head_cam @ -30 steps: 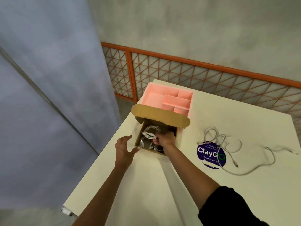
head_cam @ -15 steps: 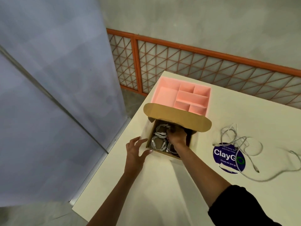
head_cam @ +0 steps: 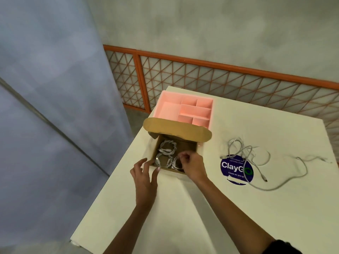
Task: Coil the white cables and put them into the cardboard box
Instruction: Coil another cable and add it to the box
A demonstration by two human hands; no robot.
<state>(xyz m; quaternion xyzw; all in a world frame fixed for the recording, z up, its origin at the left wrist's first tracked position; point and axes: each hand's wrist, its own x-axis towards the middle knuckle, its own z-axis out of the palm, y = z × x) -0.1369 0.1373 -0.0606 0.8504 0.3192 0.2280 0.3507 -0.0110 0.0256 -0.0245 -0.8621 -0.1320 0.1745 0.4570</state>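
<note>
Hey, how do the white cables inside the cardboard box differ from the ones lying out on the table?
The coiled cables in the cardboard box are wound into small bundles; the loose cables on the table sprawl in a tangle. The coiled cables sit packed together; the loose cables spread wide, partly over the blue sticker. Both are thin and white.

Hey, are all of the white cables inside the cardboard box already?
No, a tangle of loose white cables lies on the table to the right of the cardboard box, partly over the blue sticker.
</note>
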